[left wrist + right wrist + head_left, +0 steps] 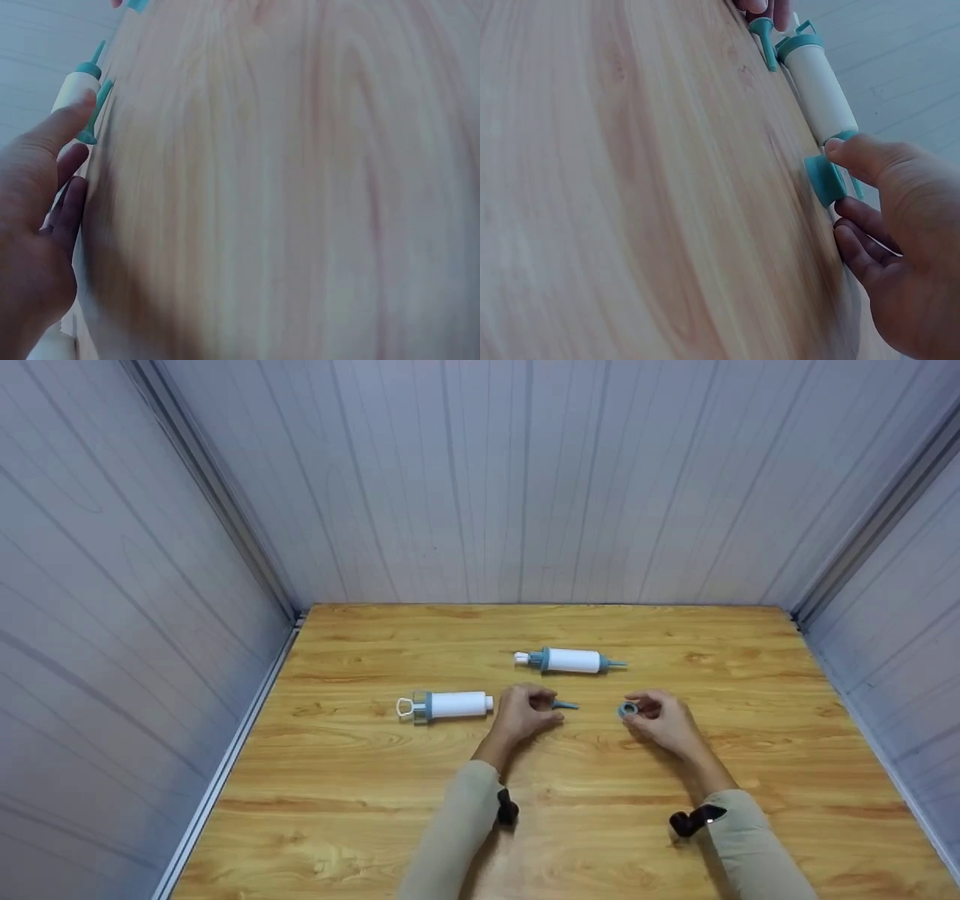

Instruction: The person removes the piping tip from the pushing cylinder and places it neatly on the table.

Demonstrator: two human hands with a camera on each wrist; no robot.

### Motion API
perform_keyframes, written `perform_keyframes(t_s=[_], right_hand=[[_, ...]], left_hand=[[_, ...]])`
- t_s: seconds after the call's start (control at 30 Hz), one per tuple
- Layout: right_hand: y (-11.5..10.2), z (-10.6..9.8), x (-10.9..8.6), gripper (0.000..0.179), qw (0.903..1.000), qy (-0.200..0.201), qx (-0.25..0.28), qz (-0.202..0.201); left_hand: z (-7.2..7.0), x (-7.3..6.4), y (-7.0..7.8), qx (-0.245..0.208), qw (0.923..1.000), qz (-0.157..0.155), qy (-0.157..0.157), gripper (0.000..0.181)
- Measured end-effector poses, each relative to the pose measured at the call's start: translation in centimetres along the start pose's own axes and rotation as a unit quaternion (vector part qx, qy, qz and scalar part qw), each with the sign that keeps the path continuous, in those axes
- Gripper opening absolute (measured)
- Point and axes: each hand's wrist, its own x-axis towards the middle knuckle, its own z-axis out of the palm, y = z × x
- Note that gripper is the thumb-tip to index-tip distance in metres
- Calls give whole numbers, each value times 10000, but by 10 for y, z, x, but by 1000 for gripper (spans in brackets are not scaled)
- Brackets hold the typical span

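Note:
A small teal nozzle (566,706) with a flared base lies by the fingertips of my left hand (517,711). Thumb and fingers stand apart on either side of that base in the left wrist view. My right hand (666,723) pinches a teal ring-shaped cap (825,180) between thumb and fingertip, low over the wooden table (600,810). Left of my left hand lies a white syringe-like tube (459,704) with a teal collar and a white loop handle; its narrow white end faces the hand. My palms partly hide the curled fingers.
Behind the hands lies a second white syringe-like tube (574,661), with a teal nozzle fitted at its right end and a white handle at its left. Pale panel walls (480,495) close off the table's back and both sides. Dark wrist cameras (508,810) sit on both sleeves.

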Motion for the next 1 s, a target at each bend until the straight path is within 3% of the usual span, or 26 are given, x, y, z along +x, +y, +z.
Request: perform_keyframes(t_s=[0.53, 0.73, 1.0], right_hand=[[-14, -15, 1, 42, 9999, -103, -3, 119], [-21, -19, 1, 46, 9998, -167, -3, 134], [-33, -16, -2, 43, 9994, 90, 221, -238]], left_hand=[[-7, 4, 10, -415, 9990, 124, -89, 41], [-9, 13, 9, -238, 9994, 250, 50, 40], [-22, 15, 27, -274, 9986, 427, 119, 41]])
